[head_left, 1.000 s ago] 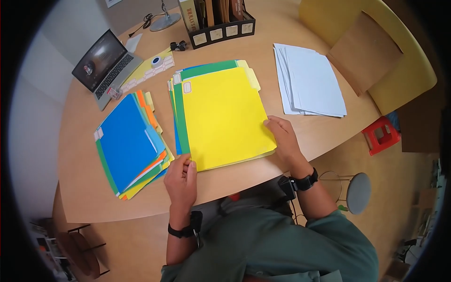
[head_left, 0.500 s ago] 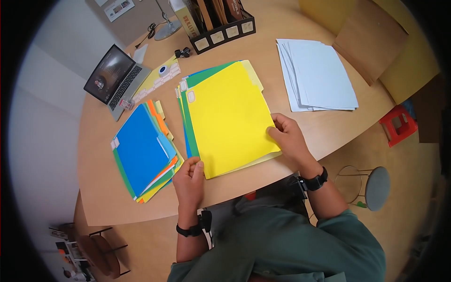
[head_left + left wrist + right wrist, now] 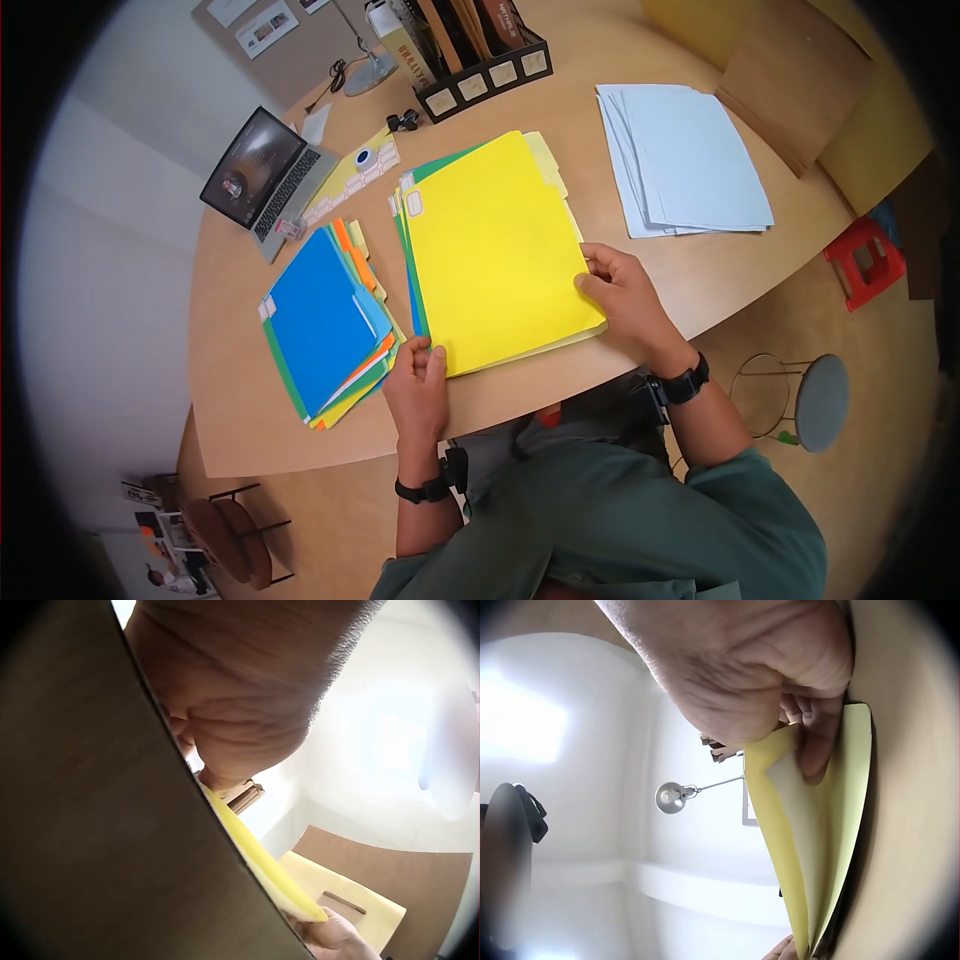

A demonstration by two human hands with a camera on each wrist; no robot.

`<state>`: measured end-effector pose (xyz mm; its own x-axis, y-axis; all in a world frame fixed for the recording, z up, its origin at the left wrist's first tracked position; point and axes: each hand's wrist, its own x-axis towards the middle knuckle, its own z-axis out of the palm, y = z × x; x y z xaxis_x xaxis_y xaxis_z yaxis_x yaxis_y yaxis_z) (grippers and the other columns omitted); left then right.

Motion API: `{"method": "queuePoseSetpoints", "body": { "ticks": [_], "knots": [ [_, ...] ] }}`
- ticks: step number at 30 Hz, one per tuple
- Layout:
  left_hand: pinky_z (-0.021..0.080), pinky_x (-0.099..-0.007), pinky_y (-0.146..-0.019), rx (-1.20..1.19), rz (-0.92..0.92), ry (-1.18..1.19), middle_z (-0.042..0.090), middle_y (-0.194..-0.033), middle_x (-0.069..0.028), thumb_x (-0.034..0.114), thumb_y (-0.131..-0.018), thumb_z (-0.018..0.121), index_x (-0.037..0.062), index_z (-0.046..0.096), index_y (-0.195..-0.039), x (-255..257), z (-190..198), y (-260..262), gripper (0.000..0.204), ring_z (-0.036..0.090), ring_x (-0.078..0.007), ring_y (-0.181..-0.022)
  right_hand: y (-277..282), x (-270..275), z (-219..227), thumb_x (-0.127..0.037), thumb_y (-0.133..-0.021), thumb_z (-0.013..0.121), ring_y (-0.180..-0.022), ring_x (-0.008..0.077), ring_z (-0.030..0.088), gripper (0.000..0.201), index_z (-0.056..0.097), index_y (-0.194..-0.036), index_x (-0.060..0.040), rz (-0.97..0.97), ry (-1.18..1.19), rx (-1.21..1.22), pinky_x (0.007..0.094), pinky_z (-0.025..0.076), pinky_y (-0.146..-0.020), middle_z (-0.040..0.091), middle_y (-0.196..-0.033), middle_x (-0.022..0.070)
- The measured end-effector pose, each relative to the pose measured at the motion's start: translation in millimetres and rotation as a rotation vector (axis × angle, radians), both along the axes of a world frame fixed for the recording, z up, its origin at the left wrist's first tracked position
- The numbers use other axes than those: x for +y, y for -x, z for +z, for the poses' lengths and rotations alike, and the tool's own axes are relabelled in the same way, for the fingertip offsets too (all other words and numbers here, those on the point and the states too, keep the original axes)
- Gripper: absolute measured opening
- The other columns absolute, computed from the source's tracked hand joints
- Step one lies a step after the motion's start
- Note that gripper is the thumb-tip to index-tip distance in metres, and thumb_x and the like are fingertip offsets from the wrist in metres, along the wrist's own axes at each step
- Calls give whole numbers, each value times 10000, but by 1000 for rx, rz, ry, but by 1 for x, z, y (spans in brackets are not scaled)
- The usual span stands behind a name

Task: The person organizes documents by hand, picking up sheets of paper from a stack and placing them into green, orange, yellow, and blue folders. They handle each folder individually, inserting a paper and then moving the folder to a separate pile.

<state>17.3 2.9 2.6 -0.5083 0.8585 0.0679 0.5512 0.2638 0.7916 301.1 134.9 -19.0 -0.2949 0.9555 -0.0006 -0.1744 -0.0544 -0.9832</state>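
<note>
A bright yellow file folder (image 3: 505, 250) with a label near its top left lies over green and blue folders (image 3: 450, 163) in the head view. My right hand (image 3: 625, 290) pinches its right edge, thumb on the cover. In the right wrist view, fingers (image 3: 821, 742) reach between the yellow cover and a paler yellow leaf (image 3: 847, 810), with white paper showing inside. My left hand (image 3: 418, 385) holds the folder's lower left corner, fingers curled at the edge. Left of it sits a second folder stack topped by a blue folder (image 3: 332, 325).
White paper sheets (image 3: 690, 165) are piled at the right. An open laptop (image 3: 265, 175), a label sheet (image 3: 365, 180) and a black file rack (image 3: 490, 80) stand toward the back. A red stool (image 3: 865, 265) and a grey stool (image 3: 822, 402) are beyond the table's edge (image 3: 780, 270).
The head view has swung, so the whole scene sits further right. Both hands keep their hold on the yellow folder, which has turned slightly over the folders beneath, covering more of them.
</note>
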Motion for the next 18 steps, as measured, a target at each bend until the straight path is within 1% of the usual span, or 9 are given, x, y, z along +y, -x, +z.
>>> {"method": "queuePoseSetpoints", "body": {
  "ticks": [4,6,7,9,10,14,16,17,18],
  "knots": [
    [508,-258,-707,-126,-34,37,728,-868,-37,129,-1042,752,-57,716,-1190,-6,-4,12,240,625,-94,-721,-3,0,-2,0,-1018,629,-892,71,675,427,636,-1439,68,30,3,-12,254,529,-796,770,-1056,43],
    [468,-232,-637,-290,-118,79,722,-880,-20,140,-1064,717,-31,706,-1154,-11,-1,14,193,574,-60,-673,-1,0,-5,-10,-1020,636,-881,76,671,438,628,-1451,66,18,-40,-62,260,532,-791,760,-1031,38],
    [468,-232,-637,-284,-108,76,722,-880,-20,140,-1064,717,-31,706,-1154,-12,0,10,193,574,-60,-673,0,-1,-4,-10,-1020,636,-881,76,671,438,628,-1451,66,28,-42,-56,260,532,-791,760,-1031,38],
    [465,-226,-596,-475,-64,-58,722,-865,-18,132,-1087,678,-17,667,-1193,-12,-1,-4,183,569,-56,-643,1,-4,1,-29,-1025,652,-861,87,671,427,635,-1440,67,-19,-81,-178,269,539,-781,756,-1020,47],
    [478,-234,-588,-450,-75,-77,722,-866,-20,123,-1105,643,-13,625,-1252,-13,-6,-4,201,580,-60,-630,3,-6,2,-29,-1025,652,-861,87,671,427,635,-1440,67,-10,-85,-175,269,539,-781,756,-1020,47],
    [471,-233,-579,-472,-26,-99,734,-907,-34,130,-1114,628,11,623,-1236,-21,-1,-2,170,568,-56,-619,5,-11,0,-113,-1047,710,-827,103,677,370,679,-1368,68,-64,-155,-281,284,553,-760,753,-966,71],
    [458,-222,-571,-534,37,-246,735,-921,-34,139,-1124,613,31,619,-1213,-24,-5,14,140,554,-57,-608,6,-12,0,-145,-1053,728,-813,108,680,358,693,-1339,68,-65,-152,-294,289,559,-753,752,-942,77],
    [458,-222,-571,-532,38,-246,735,-921,-34,139,-1124,613,31,619,-1213,-26,-5,24,140,554,-57,-608,7,-12,1,-169,-1055,739,-799,110,678,357,699,-1318,70,-48,-139,-270,293,562,-746,752,-922,77],
    [454,-220,-567,-496,117,-289,713,-910,-31,136,-1131,603,28,619,-1226,-28,-1,35,144,551,-60,-618,7,-12,2,-194,-1056,749,-785,113,677,360,704,-1297,71,-31,-126,-247,296,565,-739,752,-901,78]
  ]
}}
